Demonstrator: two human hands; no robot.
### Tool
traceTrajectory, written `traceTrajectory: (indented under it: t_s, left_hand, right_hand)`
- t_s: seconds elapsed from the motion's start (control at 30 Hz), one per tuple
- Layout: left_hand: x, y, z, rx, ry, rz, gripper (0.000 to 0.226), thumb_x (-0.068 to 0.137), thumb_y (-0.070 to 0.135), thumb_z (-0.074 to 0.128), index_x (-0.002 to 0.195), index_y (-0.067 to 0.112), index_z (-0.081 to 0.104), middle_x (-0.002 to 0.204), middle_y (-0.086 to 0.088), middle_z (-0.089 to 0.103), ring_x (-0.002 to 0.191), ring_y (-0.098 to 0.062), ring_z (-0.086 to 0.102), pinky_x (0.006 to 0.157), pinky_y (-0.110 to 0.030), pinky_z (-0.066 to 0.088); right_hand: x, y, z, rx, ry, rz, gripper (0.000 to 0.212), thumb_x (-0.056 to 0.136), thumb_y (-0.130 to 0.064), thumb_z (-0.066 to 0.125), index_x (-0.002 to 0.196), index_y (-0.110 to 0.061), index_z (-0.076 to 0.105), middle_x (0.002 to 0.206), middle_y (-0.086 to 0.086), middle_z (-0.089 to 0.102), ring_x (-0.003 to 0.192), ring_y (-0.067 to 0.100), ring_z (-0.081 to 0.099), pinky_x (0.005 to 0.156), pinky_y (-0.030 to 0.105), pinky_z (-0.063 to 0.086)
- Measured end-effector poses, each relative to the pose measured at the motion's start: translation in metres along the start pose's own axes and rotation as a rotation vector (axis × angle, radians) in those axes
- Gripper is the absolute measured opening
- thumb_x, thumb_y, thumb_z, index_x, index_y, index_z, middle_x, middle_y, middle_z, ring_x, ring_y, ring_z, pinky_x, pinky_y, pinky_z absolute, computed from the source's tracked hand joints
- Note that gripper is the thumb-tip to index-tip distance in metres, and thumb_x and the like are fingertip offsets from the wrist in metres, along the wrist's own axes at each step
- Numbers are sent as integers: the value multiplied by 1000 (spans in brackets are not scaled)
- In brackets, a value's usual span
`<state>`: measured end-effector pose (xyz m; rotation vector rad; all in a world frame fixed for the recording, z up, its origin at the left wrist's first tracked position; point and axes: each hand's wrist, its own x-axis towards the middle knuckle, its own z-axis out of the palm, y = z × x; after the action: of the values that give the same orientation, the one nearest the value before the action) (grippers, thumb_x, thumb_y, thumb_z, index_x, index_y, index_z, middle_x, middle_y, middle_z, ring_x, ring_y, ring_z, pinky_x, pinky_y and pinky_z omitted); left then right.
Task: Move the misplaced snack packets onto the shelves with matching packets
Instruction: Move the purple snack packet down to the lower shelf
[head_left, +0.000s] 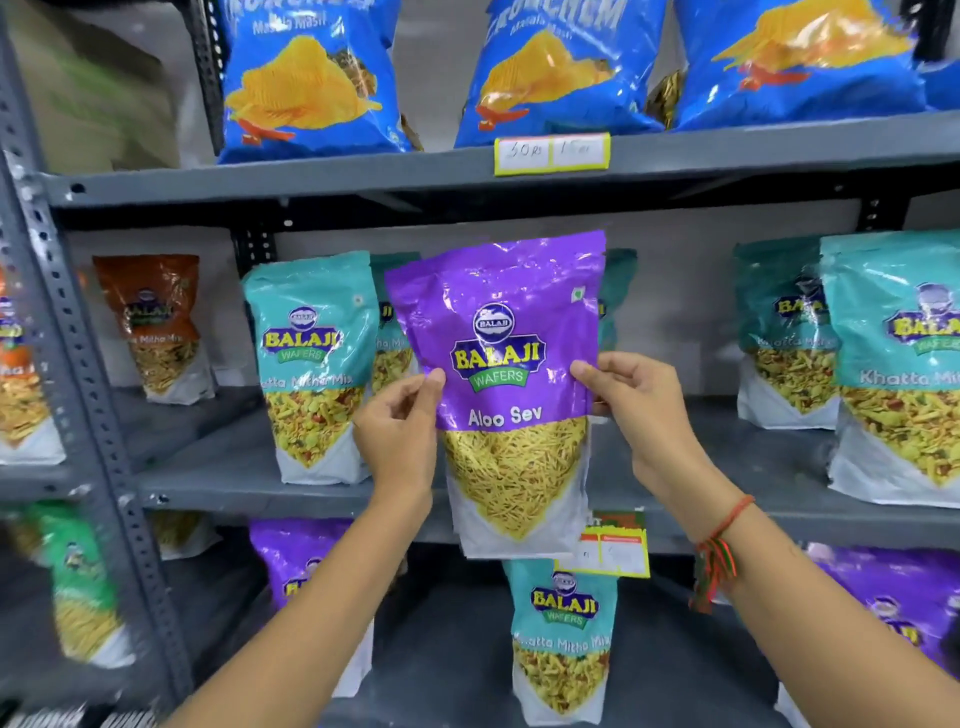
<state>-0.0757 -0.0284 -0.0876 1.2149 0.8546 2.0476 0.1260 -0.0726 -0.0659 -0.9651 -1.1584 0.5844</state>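
Note:
A purple Aloo Sev packet (511, 384) hangs upright in front of the middle shelf (218, 473). My left hand (400, 431) pinches its left edge and my right hand (639, 410) pinches its right edge. Teal Khatta Mitha Mix packets (314, 364) stand on that middle shelf, more of them at the right (893, 364). On the lower shelf a teal Khatta Mitha Mix packet (563, 639) stands between purple packets (296, 561) at the left and at the right (898, 603).
Blue Crunchem chip bags (311, 78) fill the top shelf (363, 176). An orange-brown packet (156, 322) stands at the back left of the middle shelf. A grey perforated upright (78, 364) divides this rack from the blurred rack at the left. Price tags (550, 153) hang on shelf edges.

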Motion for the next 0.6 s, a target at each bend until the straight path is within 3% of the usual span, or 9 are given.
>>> traceTrajectory:
  t_s: [0.1, 0.23, 0.33, 0.43, 0.5, 0.53, 0.6]
  left_hand:
    - [-15, -2, -42, -25, 52, -8, 20, 81, 16, 75, 65, 27, 73, 53, 18, 65, 56, 3, 52, 61, -17, 45]
    - [-47, -22, -101, 44, 70, -44, 16, 85, 12, 71, 70, 16, 70, 50, 20, 64, 54, 8, 51, 57, -10, 44]
    - [-68, -55, -144, 149, 49, -69, 18, 85, 8, 70, 71, 18, 72, 53, 19, 67, 54, 8, 51, 57, -11, 45]
    - [-82, -96, -180, 290, 48, -168, 21, 84, 15, 73, 68, 29, 74, 59, 20, 71, 57, 7, 56, 62, -14, 49]
    - [-87, -122, -198, 398, 27, -220, 10, 78, 32, 75, 69, 36, 75, 64, 20, 73, 62, 0, 61, 70, -24, 54]
    - [-88, -133, -203, 459, 15, -239, 5, 76, 38, 74, 72, 35, 76, 66, 17, 74, 64, -5, 63, 74, -32, 55]
    - [-86, -158, -210, 530, 3, -294, 17, 73, 45, 72, 74, 28, 76, 66, 8, 74, 65, -14, 64, 79, -44, 56]
  right_hand:
    - [-31, 13, 20, 78, -90, 21, 6, 87, -9, 69, 84, -7, 75, 72, -2, 77, 63, 9, 67, 60, 20, 53]
    - [-82, 57, 41, 81, -180, 97, 9, 85, -9, 71, 77, -6, 74, 67, -1, 75, 61, 9, 63, 59, 21, 50]
    - [-114, 104, 56, 30, -215, 172, 20, 83, -16, 74, 80, 4, 70, 72, 26, 70, 68, 16, 58, 64, 30, 46]
    - [-134, 148, 66, -68, -232, 264, 14, 85, -14, 73, 78, -2, 73, 73, 12, 75, 65, 17, 66, 63, 33, 56]
    - [-141, 178, 71, -149, -257, 303, 9, 84, -19, 73, 79, -13, 77, 79, 8, 80, 76, 27, 75, 70, 45, 62]
    - [-143, 191, 74, -204, -262, 304, 8, 83, -22, 73, 80, -18, 78, 77, 8, 80, 75, 26, 75, 71, 47, 62]
    - [-142, 218, 77, -322, -257, 306, 8, 81, -25, 73, 77, -20, 78, 70, 4, 78, 62, 13, 67, 65, 44, 58]
